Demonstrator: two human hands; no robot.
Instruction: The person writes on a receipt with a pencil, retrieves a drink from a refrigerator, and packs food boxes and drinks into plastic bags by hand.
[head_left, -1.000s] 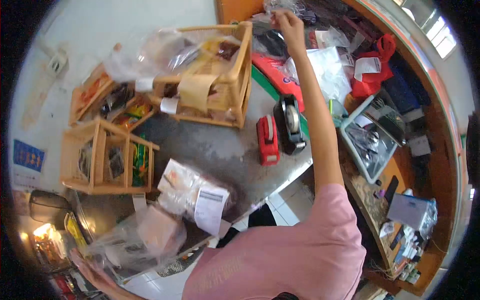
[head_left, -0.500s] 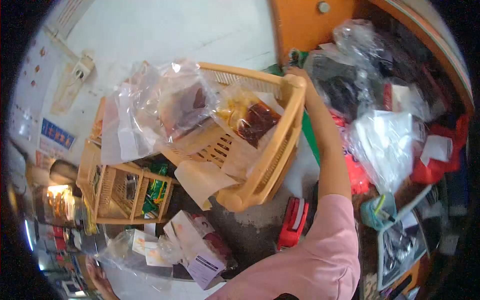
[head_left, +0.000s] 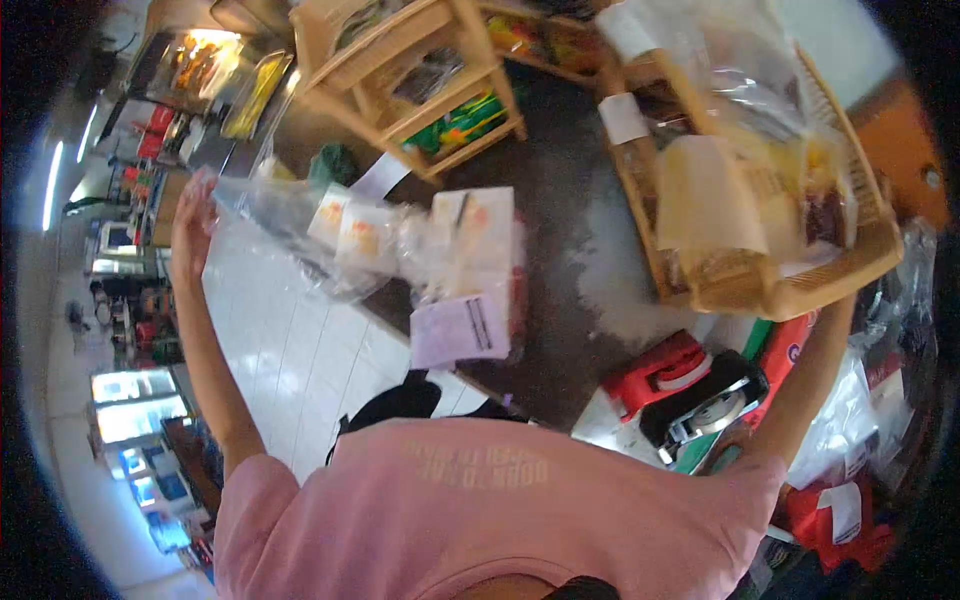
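Observation:
My left hand [head_left: 196,210], arm stretched out to the far left, grips the gathered end of a clear plastic bag [head_left: 275,215]. The bag runs right toward white boxes with orange prints [head_left: 365,235] and a larger white box [head_left: 470,235] by the table edge. A printed slip [head_left: 460,330] lies on that larger box. My right forearm [head_left: 825,350] reaches up behind a tan plastic basket [head_left: 830,295], which hides the hand. Inside the basket are clear bags with dark and yellow contents [head_left: 825,190] and a sheet of paper [head_left: 710,195].
A tiered tan rack [head_left: 400,130] with green packets stands at the table's far side. Near me on the dark table [head_left: 560,230] are a red stapler-like object [head_left: 655,375] and a black tape dispenser [head_left: 705,405]. Plastic bags [head_left: 840,410] lie at right. White floor tiles [head_left: 280,340] show at left.
My view has swung left, showing more of the floor and my torso. My left arm is now stretched out with the bag's end in hand; my right hand has gone out of sight behind the basket.

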